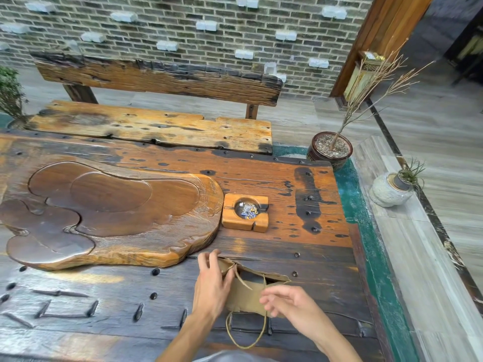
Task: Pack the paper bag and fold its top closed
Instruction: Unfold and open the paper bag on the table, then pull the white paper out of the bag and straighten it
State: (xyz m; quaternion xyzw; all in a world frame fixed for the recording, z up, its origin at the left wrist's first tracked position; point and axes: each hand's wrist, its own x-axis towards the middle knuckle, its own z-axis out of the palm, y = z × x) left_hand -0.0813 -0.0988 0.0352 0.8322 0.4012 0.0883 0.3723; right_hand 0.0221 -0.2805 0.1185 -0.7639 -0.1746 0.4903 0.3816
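A weathered wooden table [104, 296] carries a carved tray [109, 212] and ashtray [245, 212] beyond the paper bag [248, 293]; left hand [213, 286] pinches the bag's open rim — right hand [290, 300] hovers loose-fingered, empty, before it.

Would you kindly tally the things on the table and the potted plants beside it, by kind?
Paper bag: 1
Carved wooden tray: 1
Wooden ashtray: 1
Potted plants: 3, namely the dark pot, the pale stone pot and the green shrub
Total: 6
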